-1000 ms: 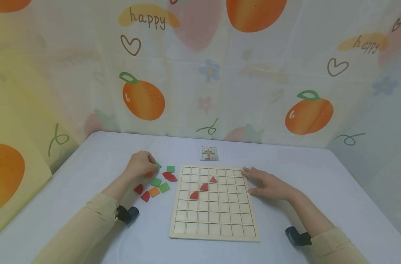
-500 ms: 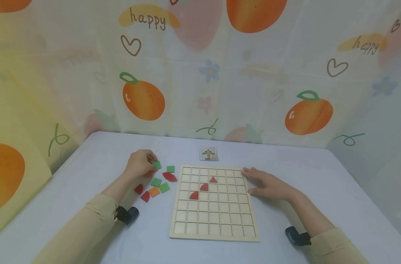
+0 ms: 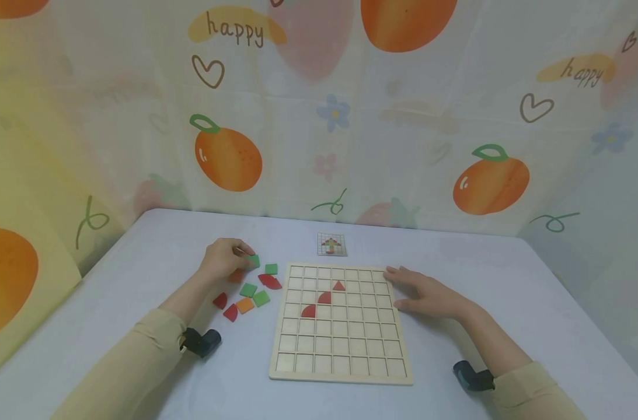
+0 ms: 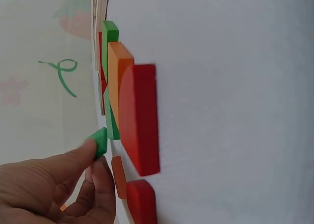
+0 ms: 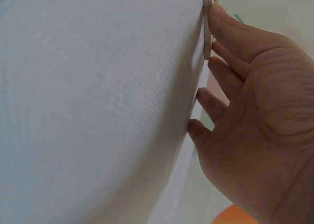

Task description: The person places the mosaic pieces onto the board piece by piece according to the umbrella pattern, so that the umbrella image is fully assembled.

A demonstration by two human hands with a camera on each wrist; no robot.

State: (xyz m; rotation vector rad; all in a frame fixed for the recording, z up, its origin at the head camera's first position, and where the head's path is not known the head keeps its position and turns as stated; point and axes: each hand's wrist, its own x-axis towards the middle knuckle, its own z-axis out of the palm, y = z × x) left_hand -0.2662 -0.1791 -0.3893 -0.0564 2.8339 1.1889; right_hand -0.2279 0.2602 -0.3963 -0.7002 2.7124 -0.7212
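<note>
We are seeing red pieces (image 3: 309, 312), green tiles (image 3: 261, 298), orange tiles (image 3: 245, 305) and a pale beige board (image 3: 375, 347) with a square grid pattern. We are also observing plain beige sleeves (image 3: 121, 361), black wrist cameras (image 3: 203, 343), a plain white tabletop (image 3: 224, 379) and a pale backdrop (image 3: 292, 134) patterned with orange fruit (image 3: 229, 160) and blue flowers (image 3: 333, 113).

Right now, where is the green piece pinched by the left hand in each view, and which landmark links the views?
Head: the green piece is left of centre, below mid-height, at the left hand's fingertips.
Left wrist: left of centre, below mid-height.
Right wrist: not in it.
Shared landmark: the wooden grid board, whole in head, edge-on at the top in left wrist and right wrist.
</note>
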